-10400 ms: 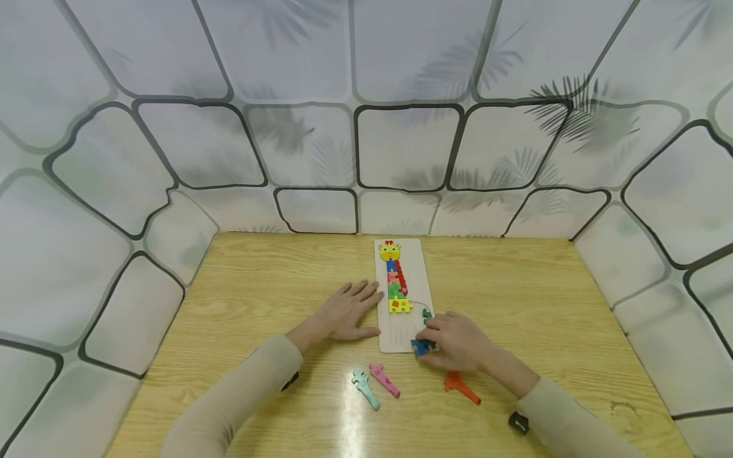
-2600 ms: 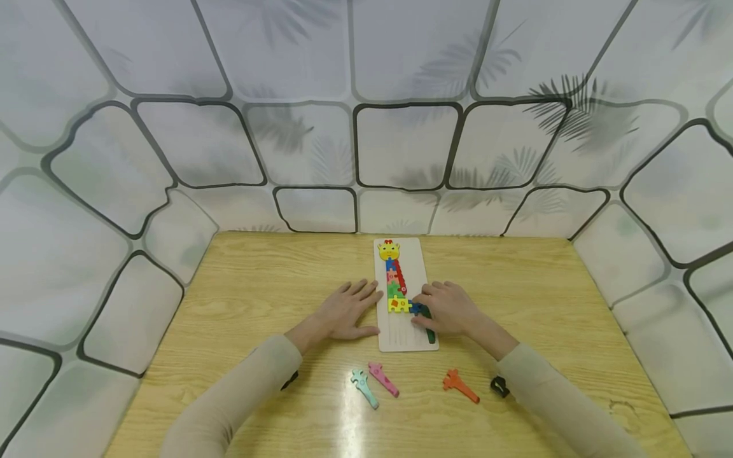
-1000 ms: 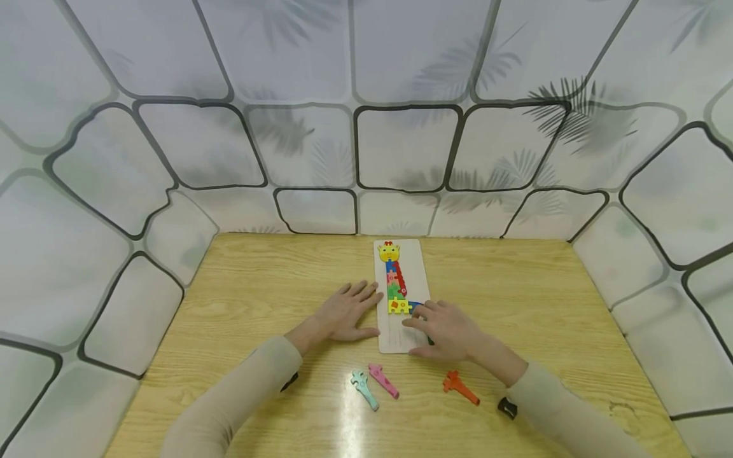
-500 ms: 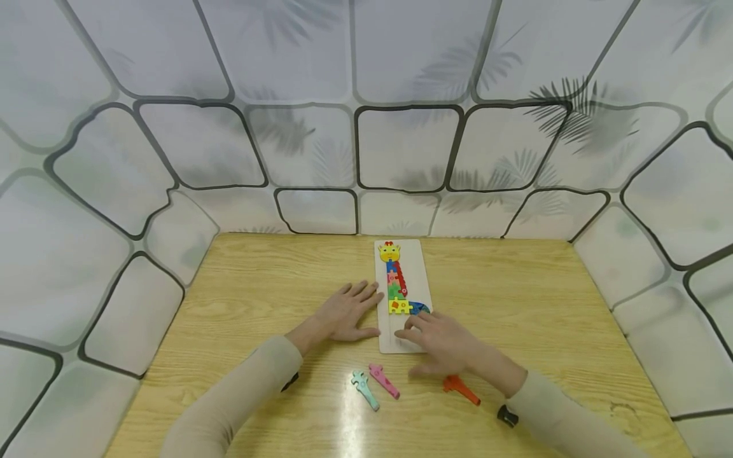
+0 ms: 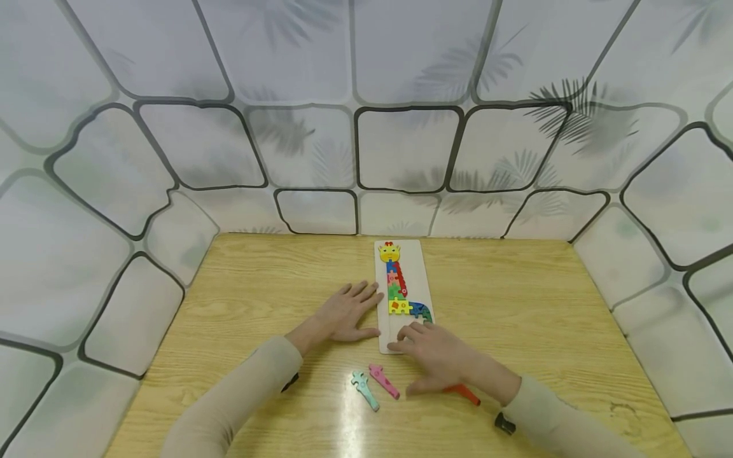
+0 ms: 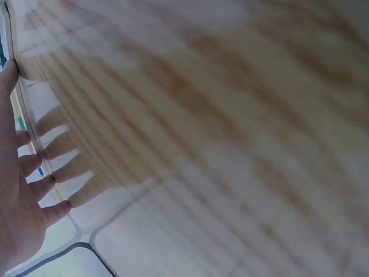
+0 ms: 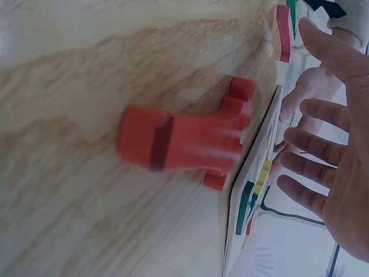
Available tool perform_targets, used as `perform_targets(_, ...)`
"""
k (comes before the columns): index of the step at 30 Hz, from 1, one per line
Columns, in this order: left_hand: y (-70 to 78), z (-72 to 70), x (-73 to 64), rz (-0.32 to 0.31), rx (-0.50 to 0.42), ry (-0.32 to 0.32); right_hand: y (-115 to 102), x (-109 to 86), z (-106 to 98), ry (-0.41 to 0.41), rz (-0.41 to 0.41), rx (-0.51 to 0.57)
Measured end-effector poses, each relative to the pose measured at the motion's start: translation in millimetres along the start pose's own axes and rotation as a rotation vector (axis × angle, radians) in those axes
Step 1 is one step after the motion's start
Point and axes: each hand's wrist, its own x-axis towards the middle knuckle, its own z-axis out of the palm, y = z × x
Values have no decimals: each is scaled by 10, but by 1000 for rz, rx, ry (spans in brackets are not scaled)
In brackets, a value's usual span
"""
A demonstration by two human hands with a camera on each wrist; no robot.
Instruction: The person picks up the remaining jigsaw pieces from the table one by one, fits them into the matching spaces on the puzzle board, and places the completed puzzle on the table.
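Observation:
A pale puzzle board (image 5: 409,270) bears a giraffe: yellow head, a neck of several coloured pieces with a red strip, a yellow body piece (image 5: 398,307), a blue piece (image 5: 417,309) joined at its right, then a green piece (image 5: 427,315) partly hidden. My left hand (image 5: 346,313) rests on the table, fingertips and thumb touching the board's left edge. Above the board's front right corner is my right hand (image 5: 438,356), fingers spread and holding nothing. Partly covered by it lies an orange leg-shaped piece (image 5: 466,395); the right wrist view shows this orange piece (image 7: 190,141) whole on the table.
In front of the board lie a pink puzzle piece (image 5: 383,381) and a mint puzzle piece (image 5: 364,390), side by side. The wooden table (image 5: 275,267) meets patterned curtain walls (image 5: 321,210) at the back and sides.
Earlier my right hand held the blue piece near the board's front, then set it beside the yellow piece. It has since let go and moved toward the front. My left hand stays put.

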Motion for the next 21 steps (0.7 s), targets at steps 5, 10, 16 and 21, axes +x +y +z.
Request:
perform_targets(5,-4,-3,5,8,3,7,-40,6,21,-19,-10,6)
perform_targets(10,-9,5,7,8,0,8,-72,17,34,-19,-29,8)
perform_targets(16,-8,9,3,9,1,8,-95,50,70,-27,-69,-14)
perform_targets(21,-7,10,-1,13,-3,17,-122,71,89,-18,-92,-35)
